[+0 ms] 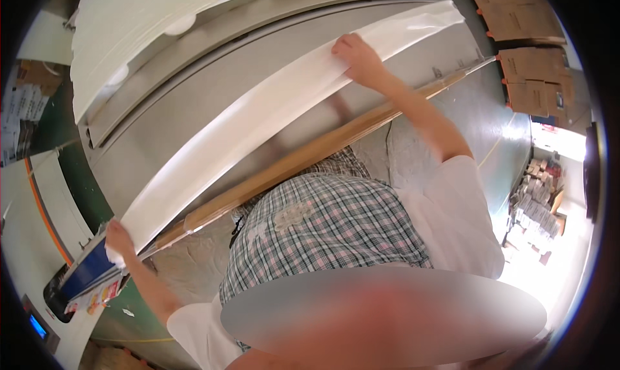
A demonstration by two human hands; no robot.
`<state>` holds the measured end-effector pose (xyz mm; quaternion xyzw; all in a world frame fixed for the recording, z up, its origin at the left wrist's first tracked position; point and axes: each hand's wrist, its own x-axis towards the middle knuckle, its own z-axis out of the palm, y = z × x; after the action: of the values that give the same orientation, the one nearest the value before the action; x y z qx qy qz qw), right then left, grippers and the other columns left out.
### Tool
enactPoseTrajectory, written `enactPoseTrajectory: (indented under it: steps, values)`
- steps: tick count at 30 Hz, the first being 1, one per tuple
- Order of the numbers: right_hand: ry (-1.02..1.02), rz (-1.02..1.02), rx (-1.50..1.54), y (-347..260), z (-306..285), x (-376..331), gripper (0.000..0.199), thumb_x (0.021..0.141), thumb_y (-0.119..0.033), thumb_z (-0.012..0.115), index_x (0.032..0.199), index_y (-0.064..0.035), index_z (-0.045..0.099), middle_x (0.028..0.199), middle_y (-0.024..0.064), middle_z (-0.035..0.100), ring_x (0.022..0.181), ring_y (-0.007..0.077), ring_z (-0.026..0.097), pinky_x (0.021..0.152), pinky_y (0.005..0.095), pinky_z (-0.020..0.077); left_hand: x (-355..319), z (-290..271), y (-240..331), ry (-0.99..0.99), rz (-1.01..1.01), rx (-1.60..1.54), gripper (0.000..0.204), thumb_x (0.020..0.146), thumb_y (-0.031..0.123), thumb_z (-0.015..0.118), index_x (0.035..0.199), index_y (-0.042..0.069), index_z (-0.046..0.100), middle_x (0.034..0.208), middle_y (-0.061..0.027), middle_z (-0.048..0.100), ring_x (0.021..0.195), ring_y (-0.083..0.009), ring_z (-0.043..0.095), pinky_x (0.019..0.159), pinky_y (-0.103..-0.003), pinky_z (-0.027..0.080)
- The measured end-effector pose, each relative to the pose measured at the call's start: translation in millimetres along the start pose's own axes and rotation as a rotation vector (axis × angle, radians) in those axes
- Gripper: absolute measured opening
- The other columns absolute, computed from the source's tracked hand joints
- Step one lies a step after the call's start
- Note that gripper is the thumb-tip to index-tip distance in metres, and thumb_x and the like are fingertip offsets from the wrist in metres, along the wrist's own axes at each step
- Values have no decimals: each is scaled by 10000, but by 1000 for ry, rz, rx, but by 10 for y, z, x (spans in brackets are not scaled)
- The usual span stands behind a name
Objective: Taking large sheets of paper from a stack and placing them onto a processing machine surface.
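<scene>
A long, glossy white strip of sheet material [248, 121] stretches diagonally across a grey metal work surface [213, 79], from near left to far right. It looks thin and slightly curled along its length. At its near left end, my left hand [120, 242] is closed around the edge, with the fingertips partly hidden. My right hand [357, 58] grips the strip's right part, the fingers bent over toward its far edge. Beyond my right hand the strip's far end [445, 14] lies over the surface.
A tan padded bar [297, 166] runs along the near edge, close to my checked apron. White sheets with rounded notches [142, 34] lie beyond a metal rail [271, 27]. Cardboard cartons [533, 66] are stacked at right. A blue panel [87, 270] and a small lit screen [37, 326] are at left.
</scene>
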<state>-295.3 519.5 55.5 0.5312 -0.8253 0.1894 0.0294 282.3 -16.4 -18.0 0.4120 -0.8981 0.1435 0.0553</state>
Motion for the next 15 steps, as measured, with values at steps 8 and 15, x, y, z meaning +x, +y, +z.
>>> enactPoseTrajectory:
  steps: [8, 15]
  values:
    - [8, 88, -179, 1277, -397, -190, 384, 585, 18, 600, 943, -104, 526, 957, 76, 500, 923, 276, 491, 769, 353, 440, 286, -592, 1884, -144, -273, -347, 446, 885, 431, 376, 981, 54, 593, 965, -146, 598, 915, -346, 541, 774, -444, 411]
    - [-153, 35, -79, 1730, -696, -299, 379, 625, 5, 588, 982, -98, 514, 987, 86, 470, 898, 280, 522, 725, 359, 456, 196, -884, 3148, -286, -301, -91, 503, 878, 532, 271, 1124, 191, 548, 1247, -16, 480, 1230, -274, 316, 961, -584, 178]
